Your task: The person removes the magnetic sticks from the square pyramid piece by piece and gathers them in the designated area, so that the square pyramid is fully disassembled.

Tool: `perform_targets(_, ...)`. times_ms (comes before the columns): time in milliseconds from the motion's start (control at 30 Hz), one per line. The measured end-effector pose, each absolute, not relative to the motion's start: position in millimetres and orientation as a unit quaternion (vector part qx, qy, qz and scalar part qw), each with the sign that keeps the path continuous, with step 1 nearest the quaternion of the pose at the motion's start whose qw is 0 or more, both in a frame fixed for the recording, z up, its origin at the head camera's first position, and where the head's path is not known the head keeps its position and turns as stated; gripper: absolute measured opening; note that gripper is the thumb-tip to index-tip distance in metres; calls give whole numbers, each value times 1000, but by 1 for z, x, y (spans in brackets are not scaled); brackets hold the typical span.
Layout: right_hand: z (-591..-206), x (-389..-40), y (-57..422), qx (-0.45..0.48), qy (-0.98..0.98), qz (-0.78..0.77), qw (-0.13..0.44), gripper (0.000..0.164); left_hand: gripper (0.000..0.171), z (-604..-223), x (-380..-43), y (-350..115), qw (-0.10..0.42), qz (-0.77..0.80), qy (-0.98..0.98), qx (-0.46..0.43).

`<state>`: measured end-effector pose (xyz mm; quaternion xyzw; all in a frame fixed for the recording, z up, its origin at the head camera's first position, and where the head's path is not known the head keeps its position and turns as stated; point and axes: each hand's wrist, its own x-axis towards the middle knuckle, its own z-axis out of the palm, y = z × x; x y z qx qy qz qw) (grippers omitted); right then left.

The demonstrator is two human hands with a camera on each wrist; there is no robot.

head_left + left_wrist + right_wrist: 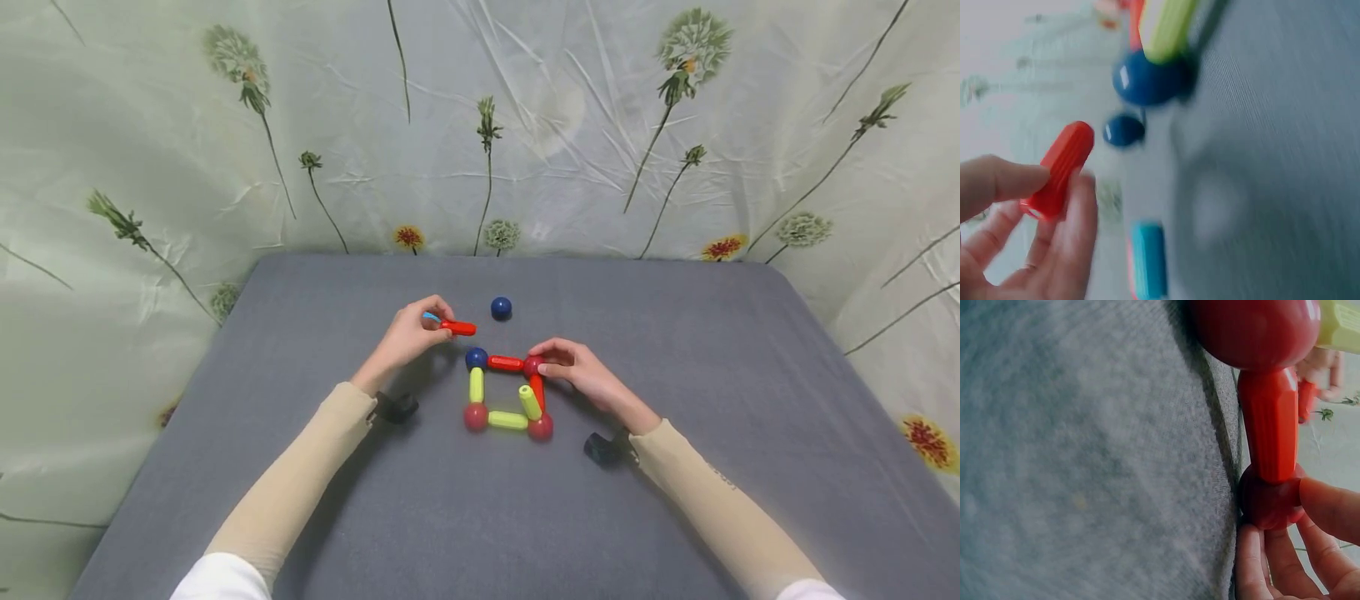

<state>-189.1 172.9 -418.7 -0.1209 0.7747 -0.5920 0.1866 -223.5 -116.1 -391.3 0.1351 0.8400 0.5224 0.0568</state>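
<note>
Between thumb and fingers, my left hand (408, 336) pinches a red rod (1060, 169), held above the table behind the left corner of a square frame. My right hand (588, 379) grips the red ball (1272, 503) at the frame's far right corner. A blue ball (476, 358) forms the far left corner, and red balls form the near left (476, 416) and near right (540, 427) corners. Red rods (506, 363) make the far and right sides; yellow-green rods (508, 420) make the left and near sides. Another yellow-green rod (529, 402) stands up from the near right ball.
A loose blue ball (501, 308) lies behind the frame. A light blue rod (1149, 259), with something red beside it, lies on the grey table (480, 517) near my left hand. Black wrist cameras (397, 407) hang under both wrists. A flower-printed curtain (450, 167) stands behind the table.
</note>
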Motion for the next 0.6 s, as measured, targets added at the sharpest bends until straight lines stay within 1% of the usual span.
perform_targets(100, -419, -189, 173, -122, 776, -591, 185, 32, 15, -396, -229, -136, 29, 488, 868, 87)
perform_targets(267, -418, -188, 173, -119, 781, -585, 182, 31, 17, -406, -237, -151, 19, 450, 892, 36)
perform_targets(600, -419, -188, 172, -117, 782, -584, 183, 31, 14, -411, -249, -149, 9, 409, 912, 37)
